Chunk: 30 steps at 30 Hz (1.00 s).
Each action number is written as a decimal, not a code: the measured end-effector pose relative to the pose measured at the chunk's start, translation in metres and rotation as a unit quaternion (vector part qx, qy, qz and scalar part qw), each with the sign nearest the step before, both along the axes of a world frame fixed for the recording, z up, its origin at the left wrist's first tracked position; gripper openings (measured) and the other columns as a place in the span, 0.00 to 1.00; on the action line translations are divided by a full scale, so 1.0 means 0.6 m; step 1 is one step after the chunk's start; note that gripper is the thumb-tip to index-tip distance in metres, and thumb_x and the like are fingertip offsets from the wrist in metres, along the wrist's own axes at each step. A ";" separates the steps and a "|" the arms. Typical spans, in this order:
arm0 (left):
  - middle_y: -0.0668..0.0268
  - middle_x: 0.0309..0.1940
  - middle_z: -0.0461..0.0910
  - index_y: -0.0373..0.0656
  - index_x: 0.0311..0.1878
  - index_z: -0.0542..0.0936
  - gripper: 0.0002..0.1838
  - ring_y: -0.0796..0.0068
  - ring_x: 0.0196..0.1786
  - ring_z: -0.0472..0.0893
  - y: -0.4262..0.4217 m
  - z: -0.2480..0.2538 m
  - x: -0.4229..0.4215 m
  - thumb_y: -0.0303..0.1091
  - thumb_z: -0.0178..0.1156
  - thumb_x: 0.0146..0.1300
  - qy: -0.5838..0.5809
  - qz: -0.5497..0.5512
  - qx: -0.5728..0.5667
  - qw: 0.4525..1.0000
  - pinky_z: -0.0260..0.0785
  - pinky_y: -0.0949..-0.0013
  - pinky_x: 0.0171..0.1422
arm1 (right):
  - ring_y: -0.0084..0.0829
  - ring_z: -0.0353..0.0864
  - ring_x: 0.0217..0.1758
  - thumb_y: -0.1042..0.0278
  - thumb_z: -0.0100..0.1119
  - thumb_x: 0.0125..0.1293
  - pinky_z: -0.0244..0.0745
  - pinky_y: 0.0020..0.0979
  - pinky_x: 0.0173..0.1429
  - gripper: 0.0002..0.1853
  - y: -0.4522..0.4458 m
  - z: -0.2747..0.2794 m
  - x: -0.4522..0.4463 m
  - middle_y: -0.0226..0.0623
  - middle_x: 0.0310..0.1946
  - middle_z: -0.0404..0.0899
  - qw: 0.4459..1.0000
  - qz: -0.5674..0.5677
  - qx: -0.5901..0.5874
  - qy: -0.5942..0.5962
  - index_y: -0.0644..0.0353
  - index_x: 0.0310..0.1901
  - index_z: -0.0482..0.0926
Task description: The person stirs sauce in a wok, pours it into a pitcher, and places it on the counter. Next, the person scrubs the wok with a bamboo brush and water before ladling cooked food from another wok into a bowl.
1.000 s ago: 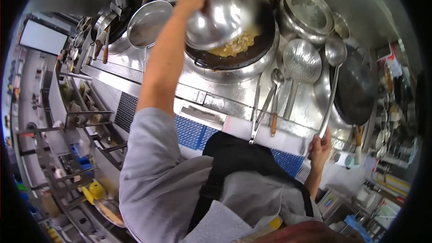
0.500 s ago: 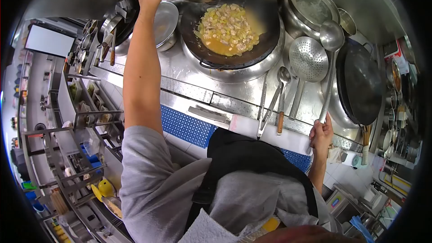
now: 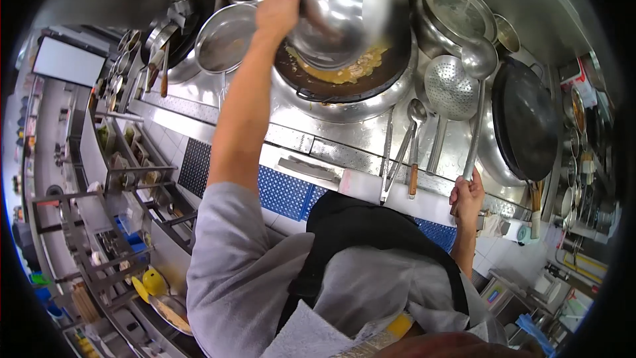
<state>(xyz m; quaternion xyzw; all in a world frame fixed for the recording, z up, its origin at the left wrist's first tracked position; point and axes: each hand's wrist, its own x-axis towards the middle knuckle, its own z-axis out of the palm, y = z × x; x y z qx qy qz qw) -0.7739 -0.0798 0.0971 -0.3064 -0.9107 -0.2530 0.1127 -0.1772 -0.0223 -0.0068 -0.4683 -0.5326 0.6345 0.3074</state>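
Note:
My left hand (image 3: 278,10) is closed at the left side of a shiny domed metal lid (image 3: 334,3), tilted over the wok (image 3: 394,69). The lid hides much of the wok. Yellowish sauce and chopped pieces of food (image 3: 361,69) show below its lower edge. A pale blur lies at the lid's right side. Farther right, my right hand (image 3: 468,192) is wrapped around the lower end of a long-handled metal ladle (image 3: 479,58). The ladle's bowl rests by the rim of a metal pot (image 3: 459,10) with liquid in it.
A perforated skimmer (image 3: 452,86), tongs (image 3: 395,156) and a wooden-handled spoon (image 3: 417,113) lie right of the wok. A second dark wok (image 3: 527,119) stands farther right. At left are a metal pan (image 3: 225,38) and steel shelving (image 3: 159,169).
My left hand has brought the lid rightward and over the wok, covering food that showed before. My right hand stays on the ladle, which has shifted slightly left.

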 end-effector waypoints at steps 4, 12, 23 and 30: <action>0.38 0.48 0.85 0.29 0.57 0.72 0.34 0.38 0.55 0.85 0.033 -0.010 0.057 0.60 0.48 0.77 -0.045 -0.028 -0.056 0.997 0.76 0.45 0.63 | 0.17 0.69 0.16 0.75 0.58 0.74 0.67 0.22 0.19 0.31 -0.013 0.003 -0.010 0.26 0.22 0.73 1.000 -0.011 0.002 0.022 0.72 0.74 0.61; 0.38 0.57 0.80 0.35 0.57 0.77 0.26 0.33 0.55 0.81 -0.051 -0.034 0.010 0.45 0.34 0.83 0.098 -0.045 0.014 0.994 0.74 0.40 0.60 | 0.16 0.68 0.16 0.74 0.54 0.75 0.65 0.22 0.18 0.21 -0.036 0.020 0.020 0.27 0.26 0.73 0.996 -0.002 -0.076 0.051 0.66 0.67 0.71; 0.40 0.48 0.83 0.30 0.53 0.76 0.19 0.41 0.51 0.84 -0.367 -0.188 0.218 0.40 0.47 0.78 -0.371 -0.093 0.535 0.753 0.76 0.48 0.57 | 0.15 0.63 0.12 0.71 0.53 0.77 0.65 0.24 0.14 0.12 -0.031 0.041 0.018 0.27 0.24 0.67 0.960 0.168 -0.180 0.134 0.59 0.59 0.71; 0.42 0.46 0.84 0.30 0.51 0.75 0.20 0.43 0.50 0.84 -0.613 -0.147 0.481 0.43 0.48 0.80 -0.231 0.078 0.502 0.830 0.76 0.49 0.56 | 0.15 0.59 0.13 0.72 0.51 0.78 0.61 0.22 0.14 0.15 0.036 0.016 -0.032 0.27 0.27 0.67 0.903 0.364 -0.184 0.134 0.60 0.62 0.69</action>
